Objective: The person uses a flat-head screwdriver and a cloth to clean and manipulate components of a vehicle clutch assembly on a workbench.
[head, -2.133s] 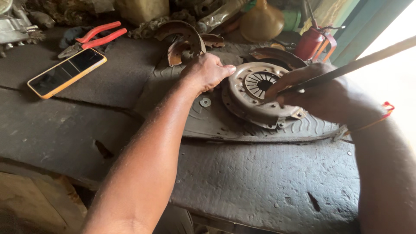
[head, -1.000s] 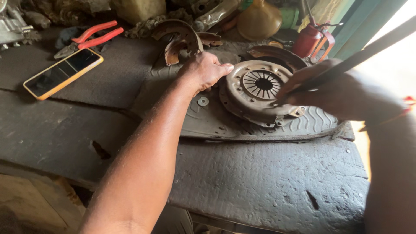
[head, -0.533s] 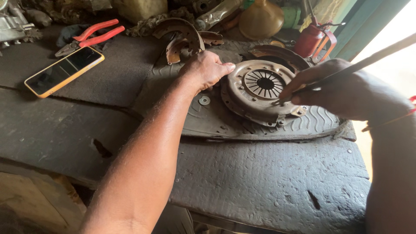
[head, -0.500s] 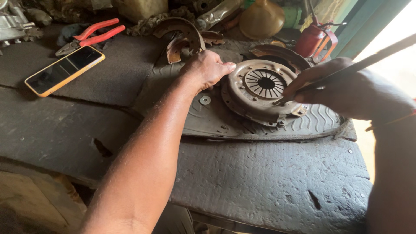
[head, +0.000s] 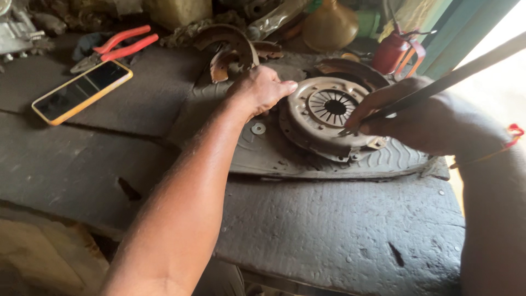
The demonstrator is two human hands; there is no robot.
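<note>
Our left hand (head: 262, 90) rests on the left rim of the round rusty metal clutch pressure plate (head: 329, 118), fingers curled together, thumb stretched out flat along the plate's upper-left edge. The plate lies flat on a dark ribbed rubber mat (head: 274, 156), which sits on the worn dark wooden workbench (head: 339, 230), right of centre. A small flat metal washer (head: 258, 129) lies on the mat just beside the plate, below our left wrist.

Our right hand (head: 411, 120) is closed around a long thin dark metal rod (head: 455, 77); fingers pinched tight on it near the lower end. The rod tip touches the plate's right side, close to the slotted centre spring; the rod runs up and out toward the top right.

Behind the plate: curved rusty brake shoes (head: 230, 46) and a red metal oil can (head: 394, 52). Far left on the bench, well apart: a smartphone in an orange case (head: 82, 90), screen up, with red-handled pliers (head: 118, 46) just behind it.
</note>
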